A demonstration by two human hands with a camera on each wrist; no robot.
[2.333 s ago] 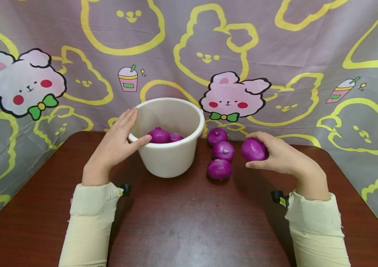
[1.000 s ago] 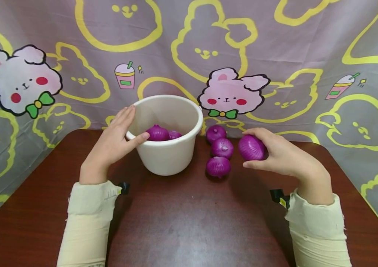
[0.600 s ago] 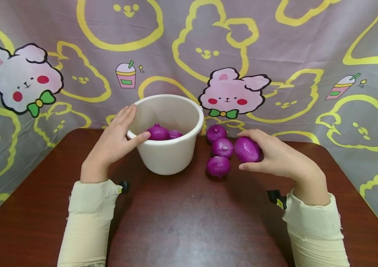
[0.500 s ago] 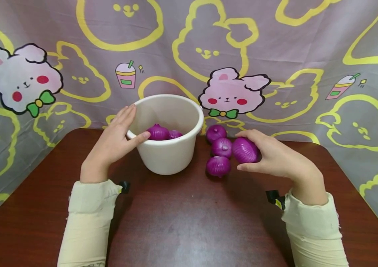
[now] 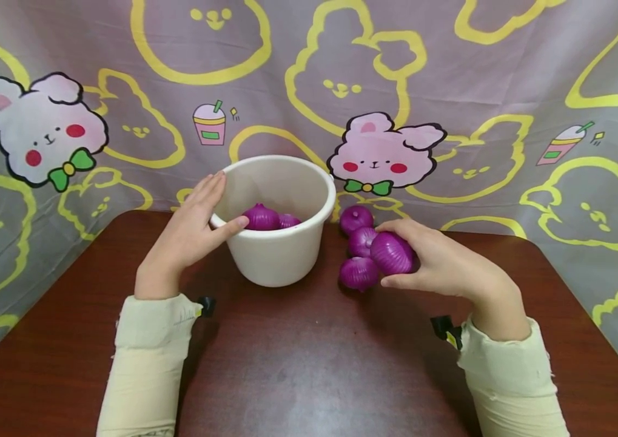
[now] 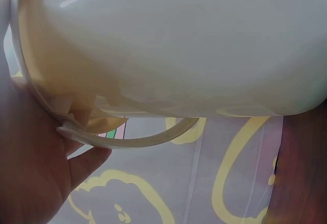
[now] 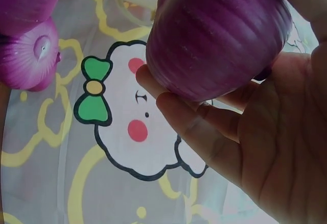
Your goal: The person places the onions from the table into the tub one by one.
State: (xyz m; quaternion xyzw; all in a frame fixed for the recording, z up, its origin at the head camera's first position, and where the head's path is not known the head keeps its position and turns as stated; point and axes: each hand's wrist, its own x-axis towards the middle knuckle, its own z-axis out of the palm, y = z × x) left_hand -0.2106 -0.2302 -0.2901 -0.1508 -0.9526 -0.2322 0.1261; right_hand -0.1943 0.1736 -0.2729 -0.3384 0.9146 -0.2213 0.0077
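Note:
My right hand (image 5: pixel 445 258) grips a purple onion (image 5: pixel 392 254) between thumb and fingers. That onion (image 7: pixel 219 35) fills the upper part of the right wrist view. In the head view it partly covers the middle one of three onions on the table: a back onion (image 5: pixel 356 220), the middle onion (image 5: pixel 361 241) and a front onion (image 5: pixel 358 273). My left hand (image 5: pixel 183 233) holds the rim of a white bucket (image 5: pixel 276 258), its thumb over the near edge. Two onions (image 5: pixel 262 217) show inside. The left wrist view has the bucket wall (image 6: pixel 194 45) and its handle (image 6: pixel 143 141).
A brown wooden table (image 5: pixel 309 370) bears everything. Behind it hangs a grey patterned cloth (image 5: pixel 276 73) with rabbit figures, close to the bucket and the back onion. A small black device (image 5: pixel 442 328) sits at the right cuff, another device (image 5: pixel 207 306) at the left.
My right hand has moved left with its onion, which now overlaps the middle onion in the head view. The left hand and the bucket keep their places.

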